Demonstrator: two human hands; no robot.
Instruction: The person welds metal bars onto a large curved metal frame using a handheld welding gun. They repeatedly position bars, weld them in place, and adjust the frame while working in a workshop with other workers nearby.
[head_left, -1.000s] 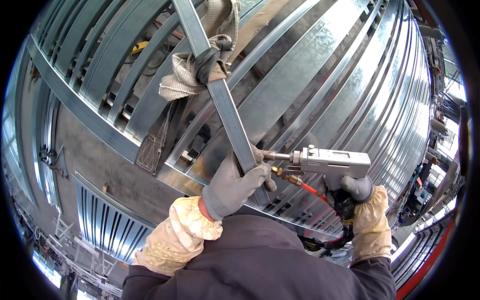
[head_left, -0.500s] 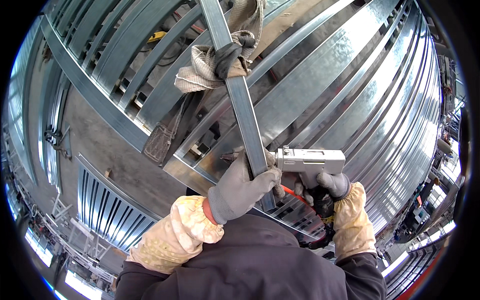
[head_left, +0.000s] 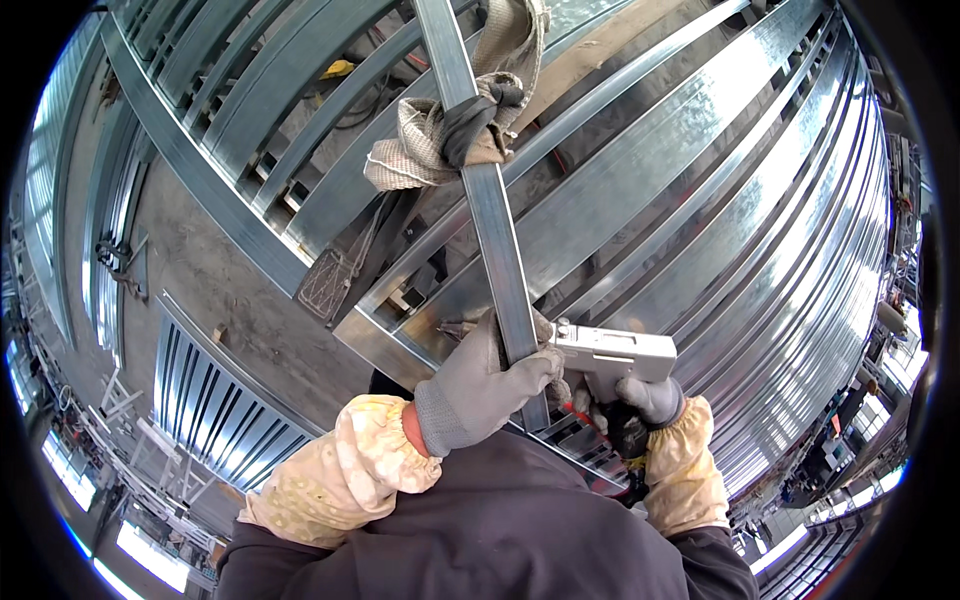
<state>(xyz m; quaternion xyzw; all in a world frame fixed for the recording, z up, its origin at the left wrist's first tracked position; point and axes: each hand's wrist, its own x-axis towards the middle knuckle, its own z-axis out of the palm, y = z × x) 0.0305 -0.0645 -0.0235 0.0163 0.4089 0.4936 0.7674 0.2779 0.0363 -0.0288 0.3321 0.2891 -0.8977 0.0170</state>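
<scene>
My left hand [head_left: 474,390] clamps one steel tube [head_left: 495,228], my right hand [head_left: 655,400] one welding gun [head_left: 622,356]; open floor [head_left: 225,275] lies past the frame edge [head_left: 221,190].

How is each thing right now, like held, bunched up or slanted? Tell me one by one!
Left hand: gloved, closed around the metal bar
Right hand: gloved, closed around the silver tool's grip
Metal bar: held, slanted
Silver tool: held; on or off, I can't tell
Woven strap: bunched up at the bar
Dark cloth: wrapped across the bar
Left sleeve cover: wrinkled, gathered near the wrist
</scene>
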